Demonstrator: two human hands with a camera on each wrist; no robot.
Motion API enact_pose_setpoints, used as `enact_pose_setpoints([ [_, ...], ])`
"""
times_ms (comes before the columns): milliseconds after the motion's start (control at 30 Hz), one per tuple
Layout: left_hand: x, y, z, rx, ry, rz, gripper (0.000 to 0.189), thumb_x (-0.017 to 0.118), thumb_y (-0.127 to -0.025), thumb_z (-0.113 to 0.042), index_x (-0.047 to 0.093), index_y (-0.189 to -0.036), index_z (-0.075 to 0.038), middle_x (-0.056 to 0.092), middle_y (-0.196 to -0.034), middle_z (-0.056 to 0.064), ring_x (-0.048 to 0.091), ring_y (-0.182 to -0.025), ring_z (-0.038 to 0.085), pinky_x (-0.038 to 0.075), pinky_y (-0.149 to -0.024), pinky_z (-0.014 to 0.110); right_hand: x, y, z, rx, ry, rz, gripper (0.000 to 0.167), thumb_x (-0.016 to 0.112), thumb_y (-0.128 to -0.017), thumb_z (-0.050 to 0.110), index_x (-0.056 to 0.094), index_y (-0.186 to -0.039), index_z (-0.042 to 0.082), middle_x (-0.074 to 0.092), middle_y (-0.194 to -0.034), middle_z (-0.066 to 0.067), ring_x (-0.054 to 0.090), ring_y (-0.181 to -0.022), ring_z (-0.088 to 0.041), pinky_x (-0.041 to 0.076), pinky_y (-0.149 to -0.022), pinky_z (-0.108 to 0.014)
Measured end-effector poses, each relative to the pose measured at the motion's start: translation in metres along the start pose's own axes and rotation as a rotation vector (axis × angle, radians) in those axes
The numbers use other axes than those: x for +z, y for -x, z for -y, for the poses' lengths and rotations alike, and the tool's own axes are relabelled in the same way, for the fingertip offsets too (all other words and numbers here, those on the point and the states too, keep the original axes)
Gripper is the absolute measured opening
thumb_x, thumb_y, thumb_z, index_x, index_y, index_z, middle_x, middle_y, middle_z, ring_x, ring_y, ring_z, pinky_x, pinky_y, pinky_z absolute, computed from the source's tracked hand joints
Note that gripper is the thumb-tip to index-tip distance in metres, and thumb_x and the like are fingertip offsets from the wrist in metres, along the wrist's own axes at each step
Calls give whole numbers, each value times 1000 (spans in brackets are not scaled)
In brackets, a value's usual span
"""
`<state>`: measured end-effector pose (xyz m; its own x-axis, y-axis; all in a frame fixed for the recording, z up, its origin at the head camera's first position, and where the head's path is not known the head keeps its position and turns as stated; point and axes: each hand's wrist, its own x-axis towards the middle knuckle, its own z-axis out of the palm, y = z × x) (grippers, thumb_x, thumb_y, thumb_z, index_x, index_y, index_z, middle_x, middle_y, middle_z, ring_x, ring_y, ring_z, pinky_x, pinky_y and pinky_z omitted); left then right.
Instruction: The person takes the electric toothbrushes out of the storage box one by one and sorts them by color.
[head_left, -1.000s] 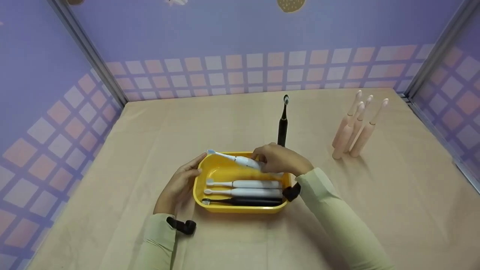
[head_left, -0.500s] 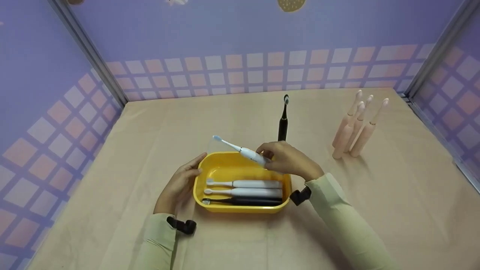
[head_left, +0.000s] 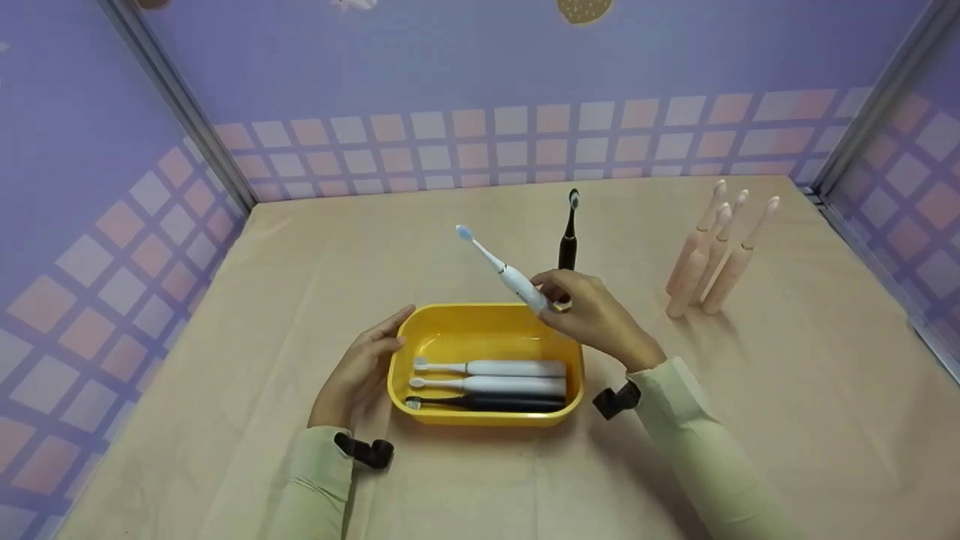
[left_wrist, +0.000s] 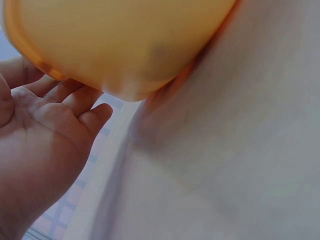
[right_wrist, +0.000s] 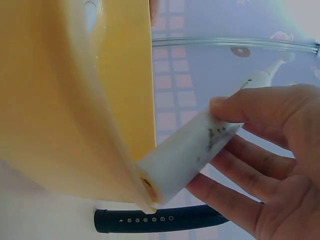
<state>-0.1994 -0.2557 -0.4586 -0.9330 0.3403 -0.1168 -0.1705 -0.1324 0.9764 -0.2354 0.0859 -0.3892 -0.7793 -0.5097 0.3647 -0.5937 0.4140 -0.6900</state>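
My right hand (head_left: 592, 311) pinches the handle of a white electric toothbrush (head_left: 517, 283) above the right rear rim of a yellow box (head_left: 487, 420). Its bluish-white head points up and to the left. In the right wrist view, the thumb and fingers grip the white handle (right_wrist: 185, 155), its bottom end beside the box wall. My left hand (head_left: 360, 367) holds the box's left end, thumb at the rim and fingers along the outside. Inside the box lie two white toothbrushes (head_left: 514, 368) and a black one (head_left: 510, 403), side by side.
Just behind my right hand stands an upright black toothbrush (head_left: 568, 247), its lower part hidden in the head view. Several pink toothbrushes (head_left: 726, 277) stand upright in a cluster on the right of the table (head_left: 337, 255). Patterned walls (head_left: 487, 67) enclose the back and sides.
My right hand has lifted the white toothbrush out of the box, moving slightly right and back while its head tilted further upward. My left hand and the box have stayed still.
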Motion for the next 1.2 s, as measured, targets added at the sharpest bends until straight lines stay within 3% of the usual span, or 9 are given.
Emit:
enact_pose_setpoints([
  [300,0,-1,0,-1,-15,-13,58,35,-99,-3,21,-154,-10,15,-162,5,20,-148,22,22,-119,37,-5,8,-7,-57,-33,-147,34,69,-81,-5,62,-115,0,66,-101,-13,63,-89,-20,60,-74,-31],
  [700,-5,-2,3,31,-108,12,60,40,-98,-11,19,-154,-8,12,-162,9,22,-147,24,34,-112,25,-11,21,-21,-73,-2,-330,39,72,-80,-1,63,-119,1,66,-103,-11,66,-94,-21,60,-71,-35],
  [933,-2,-2,1,19,-73,7,60,38,-97,-6,18,-154,-7,12,-162,6,19,-148,23,26,-117,32,-16,28,-32,-79,-24,-428,38,71,-80,-4,63,-117,0,67,-105,-11,66,-95,-21,60,-71,-33],
  [1200,0,-2,0,-5,-33,-29,58,36,-98,-2,22,-154,-9,15,-162,3,19,-148,19,21,-120,35,-23,36,-42,-29,-32,-486,37,71,-80,-5,64,-117,-1,67,-103,-13,66,-95,-23,60,-73,-33],
])
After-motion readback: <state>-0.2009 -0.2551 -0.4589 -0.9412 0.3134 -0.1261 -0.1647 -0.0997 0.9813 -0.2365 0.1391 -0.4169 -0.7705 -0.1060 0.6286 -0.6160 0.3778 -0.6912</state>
